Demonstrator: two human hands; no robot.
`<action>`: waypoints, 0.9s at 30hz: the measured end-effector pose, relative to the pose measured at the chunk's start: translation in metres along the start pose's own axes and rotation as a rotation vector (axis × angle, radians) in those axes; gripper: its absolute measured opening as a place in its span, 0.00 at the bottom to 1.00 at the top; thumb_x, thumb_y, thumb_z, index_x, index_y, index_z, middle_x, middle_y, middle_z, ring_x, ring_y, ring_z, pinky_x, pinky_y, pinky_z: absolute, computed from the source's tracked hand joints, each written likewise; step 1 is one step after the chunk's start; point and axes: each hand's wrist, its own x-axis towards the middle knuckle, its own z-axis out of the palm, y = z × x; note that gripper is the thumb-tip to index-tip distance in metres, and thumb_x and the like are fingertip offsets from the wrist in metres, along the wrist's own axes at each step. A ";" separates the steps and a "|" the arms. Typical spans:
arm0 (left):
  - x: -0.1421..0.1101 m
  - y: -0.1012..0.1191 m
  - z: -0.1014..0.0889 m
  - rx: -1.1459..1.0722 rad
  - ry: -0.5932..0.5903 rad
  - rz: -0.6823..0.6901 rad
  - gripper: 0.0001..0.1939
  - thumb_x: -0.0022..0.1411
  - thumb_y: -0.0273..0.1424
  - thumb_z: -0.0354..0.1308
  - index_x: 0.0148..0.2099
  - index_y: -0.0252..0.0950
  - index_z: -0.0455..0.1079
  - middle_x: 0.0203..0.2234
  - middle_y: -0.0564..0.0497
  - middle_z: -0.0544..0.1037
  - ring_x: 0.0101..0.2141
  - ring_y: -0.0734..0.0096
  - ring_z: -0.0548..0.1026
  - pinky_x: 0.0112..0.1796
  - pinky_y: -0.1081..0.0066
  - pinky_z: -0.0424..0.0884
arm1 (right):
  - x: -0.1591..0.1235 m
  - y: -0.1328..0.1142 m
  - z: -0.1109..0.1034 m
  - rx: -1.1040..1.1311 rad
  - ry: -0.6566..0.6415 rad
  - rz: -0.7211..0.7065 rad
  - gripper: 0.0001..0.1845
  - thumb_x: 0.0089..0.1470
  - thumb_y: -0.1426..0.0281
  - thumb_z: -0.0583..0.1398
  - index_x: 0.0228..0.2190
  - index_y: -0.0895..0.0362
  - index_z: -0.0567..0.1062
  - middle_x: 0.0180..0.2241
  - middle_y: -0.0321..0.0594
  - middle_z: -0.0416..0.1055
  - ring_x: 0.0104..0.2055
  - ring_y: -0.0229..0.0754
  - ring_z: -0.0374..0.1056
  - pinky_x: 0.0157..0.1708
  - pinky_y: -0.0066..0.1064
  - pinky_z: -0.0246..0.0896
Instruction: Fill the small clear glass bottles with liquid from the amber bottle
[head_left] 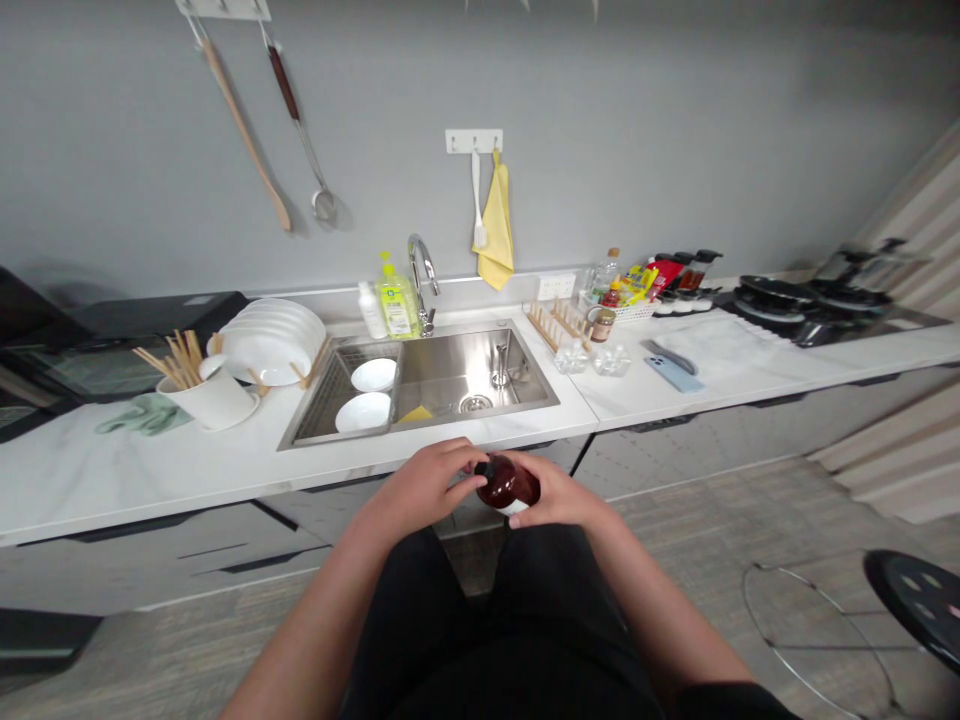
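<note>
Both hands meet in front of my body, just below the counter edge. My right hand wraps round a small dark brown bottle lying on its side. My left hand curls over the bottle's left end, fingers pinched on its dark cap. The bottle's white bottom end peeks out under my right hand's fingers.
A steel sink with two white bowls and a faucet lies ahead. Stacked plates and a chopstick cup stand left. A phone, condiments and pans sit right. A black stool stands lower right.
</note>
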 end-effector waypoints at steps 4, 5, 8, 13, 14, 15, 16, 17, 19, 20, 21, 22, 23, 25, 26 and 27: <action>-0.012 -0.076 0.010 0.010 0.250 -0.181 0.23 0.80 0.46 0.61 0.69 0.43 0.77 0.50 0.44 0.87 0.46 0.57 0.84 0.50 0.59 0.79 | -0.005 0.040 -0.049 -0.088 0.493 0.103 0.53 0.51 0.50 0.82 0.71 0.50 0.71 0.66 0.50 0.79 0.67 0.63 0.76 0.72 0.59 0.68; -0.019 -0.102 0.011 0.067 0.314 -0.254 0.22 0.80 0.48 0.59 0.65 0.42 0.80 0.48 0.44 0.87 0.46 0.55 0.84 0.50 0.57 0.80 | -0.006 0.052 -0.069 -0.119 0.636 0.132 0.52 0.51 0.48 0.81 0.69 0.50 0.72 0.63 0.49 0.81 0.64 0.62 0.78 0.69 0.59 0.70; -0.043 -0.173 0.011 0.288 0.467 -0.432 0.23 0.79 0.50 0.57 0.56 0.38 0.83 0.47 0.39 0.88 0.50 0.47 0.84 0.55 0.51 0.79 | -0.010 0.084 -0.136 -0.174 0.957 0.155 0.55 0.43 0.46 0.81 0.65 0.52 0.71 0.58 0.51 0.82 0.57 0.61 0.80 0.63 0.60 0.75; -0.070 -0.229 0.011 0.485 0.537 -0.525 0.23 0.78 0.47 0.54 0.54 0.35 0.83 0.48 0.34 0.87 0.51 0.39 0.82 0.57 0.46 0.76 | -0.016 0.119 -0.216 -0.252 1.241 0.207 0.58 0.33 0.50 0.81 0.63 0.52 0.70 0.57 0.53 0.82 0.55 0.63 0.81 0.63 0.64 0.75; -0.072 -0.231 0.013 0.512 0.542 -0.516 0.23 0.79 0.46 0.54 0.54 0.35 0.83 0.48 0.33 0.87 0.51 0.38 0.81 0.57 0.45 0.76 | -0.017 0.124 -0.223 -0.252 1.267 0.226 0.58 0.32 0.50 0.81 0.62 0.52 0.71 0.57 0.53 0.82 0.55 0.64 0.81 0.63 0.65 0.75; -0.073 -0.232 0.015 0.544 0.547 -0.504 0.23 0.79 0.46 0.54 0.55 0.34 0.83 0.48 0.33 0.86 0.52 0.38 0.81 0.58 0.45 0.75 | -0.018 0.130 -0.228 -0.250 1.279 0.243 0.58 0.32 0.50 0.81 0.62 0.52 0.71 0.57 0.52 0.82 0.56 0.64 0.82 0.63 0.66 0.75; -0.073 -0.233 0.017 0.576 0.554 -0.493 0.23 0.80 0.45 0.54 0.56 0.34 0.82 0.48 0.33 0.86 0.52 0.38 0.80 0.58 0.45 0.75 | -0.019 0.135 -0.231 -0.250 1.280 0.255 0.57 0.32 0.50 0.81 0.62 0.51 0.71 0.56 0.52 0.82 0.56 0.64 0.81 0.63 0.66 0.75; -0.072 -0.233 0.019 0.603 0.561 -0.482 0.23 0.80 0.45 0.54 0.57 0.34 0.82 0.49 0.33 0.86 0.53 0.38 0.80 0.58 0.45 0.74 | -0.020 0.139 -0.232 -0.257 1.275 0.261 0.57 0.33 0.50 0.81 0.62 0.50 0.71 0.56 0.51 0.82 0.56 0.64 0.81 0.63 0.66 0.76; -0.072 -0.234 0.022 0.633 0.573 -0.467 0.23 0.81 0.45 0.54 0.59 0.33 0.81 0.50 0.33 0.85 0.54 0.37 0.79 0.59 0.45 0.73 | -0.022 0.147 -0.232 -0.293 1.255 0.277 0.57 0.35 0.51 0.81 0.63 0.49 0.70 0.56 0.50 0.82 0.57 0.64 0.81 0.63 0.65 0.76; -0.072 -0.234 0.022 0.640 0.575 -0.459 0.24 0.81 0.45 0.54 0.59 0.33 0.81 0.50 0.33 0.85 0.55 0.37 0.79 0.60 0.45 0.73 | -0.022 0.149 -0.231 -0.308 1.247 0.285 0.58 0.35 0.51 0.81 0.65 0.50 0.69 0.57 0.51 0.81 0.57 0.64 0.80 0.63 0.65 0.76; -0.072 -0.235 0.023 0.643 0.576 -0.453 0.24 0.81 0.45 0.54 0.59 0.33 0.81 0.50 0.32 0.84 0.55 0.36 0.79 0.60 0.44 0.73 | -0.023 0.150 -0.230 -0.314 1.238 0.286 0.61 0.34 0.51 0.82 0.66 0.50 0.67 0.59 0.53 0.80 0.57 0.64 0.80 0.63 0.64 0.76; -0.073 -0.235 0.023 0.643 0.574 -0.447 0.24 0.82 0.45 0.54 0.59 0.33 0.81 0.51 0.32 0.84 0.55 0.36 0.78 0.60 0.44 0.73 | -0.023 0.150 -0.228 -0.314 1.229 0.280 0.64 0.33 0.52 0.82 0.68 0.51 0.65 0.61 0.54 0.78 0.58 0.64 0.79 0.62 0.63 0.76; -0.073 -0.235 0.022 0.640 0.573 -0.443 0.24 0.82 0.45 0.53 0.60 0.33 0.81 0.51 0.32 0.84 0.55 0.36 0.78 0.60 0.44 0.73 | -0.024 0.149 -0.225 -0.312 1.225 0.267 0.68 0.32 0.52 0.82 0.70 0.51 0.63 0.64 0.56 0.75 0.59 0.64 0.78 0.62 0.62 0.76; -0.073 -0.236 0.022 0.638 0.571 -0.439 0.24 0.82 0.45 0.53 0.60 0.32 0.80 0.51 0.31 0.84 0.55 0.36 0.78 0.60 0.43 0.72 | -0.027 0.142 -0.216 -0.354 1.256 0.225 0.70 0.33 0.52 0.81 0.72 0.51 0.60 0.67 0.59 0.70 0.62 0.64 0.76 0.61 0.60 0.75; -0.073 -0.236 0.022 0.639 0.570 -0.439 0.24 0.82 0.45 0.53 0.60 0.32 0.80 0.51 0.31 0.84 0.55 0.36 0.78 0.61 0.43 0.72 | -0.029 0.138 -0.210 -0.417 1.303 0.202 0.67 0.36 0.51 0.80 0.71 0.52 0.60 0.67 0.58 0.70 0.63 0.64 0.74 0.62 0.60 0.74; -0.073 -0.235 0.022 0.643 0.569 -0.439 0.24 0.82 0.45 0.53 0.59 0.32 0.80 0.50 0.32 0.84 0.55 0.36 0.78 0.61 0.44 0.72 | -0.032 0.133 -0.201 -0.504 1.362 0.182 0.60 0.41 0.51 0.78 0.69 0.53 0.63 0.65 0.57 0.71 0.63 0.64 0.74 0.62 0.59 0.72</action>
